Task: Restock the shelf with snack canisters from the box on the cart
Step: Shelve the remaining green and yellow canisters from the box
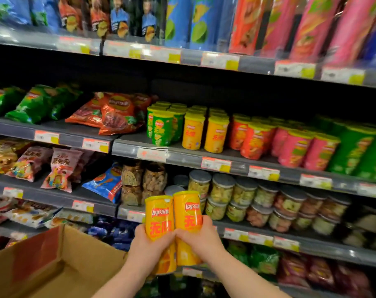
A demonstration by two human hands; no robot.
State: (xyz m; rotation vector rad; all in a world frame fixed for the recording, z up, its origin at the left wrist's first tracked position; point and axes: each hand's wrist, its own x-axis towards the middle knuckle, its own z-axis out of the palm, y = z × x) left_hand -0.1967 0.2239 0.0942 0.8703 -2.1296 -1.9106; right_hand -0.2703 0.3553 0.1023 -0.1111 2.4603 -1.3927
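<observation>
Two yellow Lay's canisters are held upright side by side in front of the shelves. My left hand grips the left canister around its middle. My right hand grips the right canister the same way. Both canisters sit below the middle shelf, where a row of matching yellow canisters stands between green canisters and red canisters. The open cardboard box is at the lower left; its inside is mostly hidden.
Tall chip tubes fill the top shelf. Chip bags lie left of the canisters. Clear snack jars with grey lids crowd the shelf behind my hands. Price tags line every shelf edge.
</observation>
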